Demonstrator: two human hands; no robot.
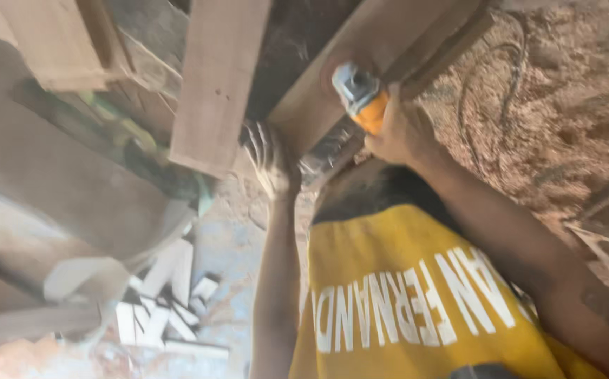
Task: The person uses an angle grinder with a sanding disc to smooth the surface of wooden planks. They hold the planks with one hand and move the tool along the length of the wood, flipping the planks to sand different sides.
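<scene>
Neither of my hands is in view. In front of me a co-worker in a yellow shirt (417,302) with white lettering bends over a long wooden plank (361,49), seen from behind. One of the co-worker's hands (271,163) presses flat on the plank's near end. The other hand (399,133) grips an orange and grey power tool (359,95) held against the plank. The picture is blurred.
A second flat board (217,84) lies beside the plank, with more boards (59,42) at the upper left. Pale wood offcuts (167,302) are piled on the floor at lower left. Sawdust and a dark cable (490,77) cover the ground at right.
</scene>
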